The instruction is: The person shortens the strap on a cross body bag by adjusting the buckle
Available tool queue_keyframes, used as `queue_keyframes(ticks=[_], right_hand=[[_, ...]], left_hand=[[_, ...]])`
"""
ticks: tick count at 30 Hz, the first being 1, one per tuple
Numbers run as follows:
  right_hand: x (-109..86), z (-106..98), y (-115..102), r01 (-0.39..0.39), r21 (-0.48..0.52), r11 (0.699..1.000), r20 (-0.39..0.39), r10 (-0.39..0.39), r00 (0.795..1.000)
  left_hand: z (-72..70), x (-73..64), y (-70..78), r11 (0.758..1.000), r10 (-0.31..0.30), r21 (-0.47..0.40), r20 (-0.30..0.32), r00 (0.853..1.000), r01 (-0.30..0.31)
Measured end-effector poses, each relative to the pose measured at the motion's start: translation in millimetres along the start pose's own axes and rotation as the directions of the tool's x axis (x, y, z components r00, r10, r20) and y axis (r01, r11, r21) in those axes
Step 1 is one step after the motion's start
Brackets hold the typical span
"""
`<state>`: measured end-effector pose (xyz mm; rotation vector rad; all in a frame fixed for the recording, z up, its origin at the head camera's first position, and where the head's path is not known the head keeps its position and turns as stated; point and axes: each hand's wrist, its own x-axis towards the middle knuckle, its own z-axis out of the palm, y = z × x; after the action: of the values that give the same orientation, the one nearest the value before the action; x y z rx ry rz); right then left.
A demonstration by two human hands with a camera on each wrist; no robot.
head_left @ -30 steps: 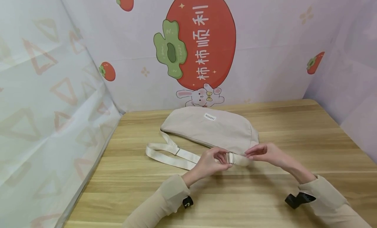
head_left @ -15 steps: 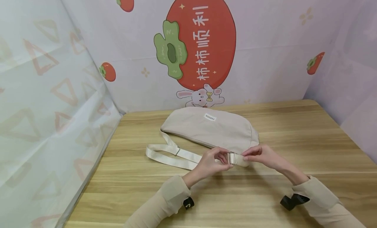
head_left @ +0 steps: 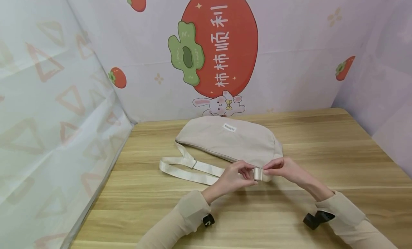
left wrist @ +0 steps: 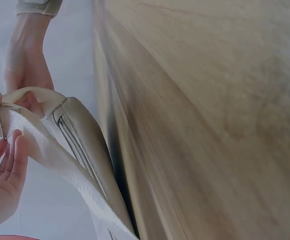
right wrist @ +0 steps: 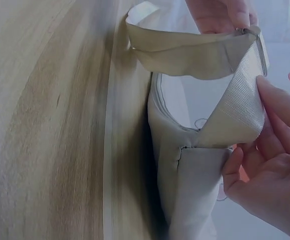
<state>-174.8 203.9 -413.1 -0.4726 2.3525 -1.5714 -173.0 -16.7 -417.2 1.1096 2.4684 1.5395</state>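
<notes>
A beige zippered bag (head_left: 231, 140) with a small white label lies on the table, its cream webbing strap (head_left: 190, 175) looped out to the left. My left hand (head_left: 233, 177) pinches the metal strap slider (head_left: 257, 174) by its top and bottom edges, thumb and fingers at opposite ends. Just right of the slider, my right hand (head_left: 286, 170) holds the strap between thumb and fingers, near where it joins the bag's end. In the right wrist view the strap (right wrist: 239, 110) folds through the slider and bends back between my right fingers. A second metal ring (head_left: 194, 164) sits on the loop.
The wooden table (head_left: 322, 141) stretches around the bag. Behind it hangs a printed cloth (head_left: 283, 77) with a big red persimmon and a rabbit, and further pale cloth (head_left: 64, 134) runs along the left side. Black wrist cameras (head_left: 317, 219) hang below both cuffs.
My left hand has shifted slightly right together with the slider. My right hand has moved left along the strap, closing up to it. The bag has stayed in place.
</notes>
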Motion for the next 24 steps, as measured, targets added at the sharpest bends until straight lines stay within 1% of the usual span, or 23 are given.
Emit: queue_keyframes(ticks=[6, 11, 16, 19, 22, 24], right_hand=[[2.1, 3, -1, 0.007, 0.054, 0.998, -0.005, -0.007, 1.000], [3.5, 2, 1, 0.005, 0.098, 0.995, 0.008, -0.006, 1.000], [2.4, -2, 3, 0.025, 0.108, 0.994, 0.070, -0.033, 0.997], [1.1, -6, 4, 0.048, 0.116, 0.992, 0.128, -0.063, 0.990], [0.2, -7, 4, 0.075, 0.120, 0.990, 0.163, -0.094, 0.982], [0.0, -7, 4, 0.086, 0.110, 0.990, 0.165, -0.103, 0.981]], left_hand=[[4.6, 3.6, -5.4, 0.999, 0.037, 0.040, 0.009, 0.999, -0.037], [4.4, 4.9, -5.4, 0.998, 0.026, 0.057, 0.006, 1.000, -0.026], [1.9, 5.0, -3.7, 0.999, 0.014, 0.052, -0.017, 1.000, -0.014], [0.8, 4.7, -3.5, 0.999, 0.005, 0.034, -0.023, 1.000, -0.004], [0.3, 3.9, -4.7, 1.000, 0.002, 0.025, -0.026, 1.000, -0.001], [-3.2, 2.7, 4.6, 1.000, -0.006, 0.008, -0.024, 1.000, 0.007]])
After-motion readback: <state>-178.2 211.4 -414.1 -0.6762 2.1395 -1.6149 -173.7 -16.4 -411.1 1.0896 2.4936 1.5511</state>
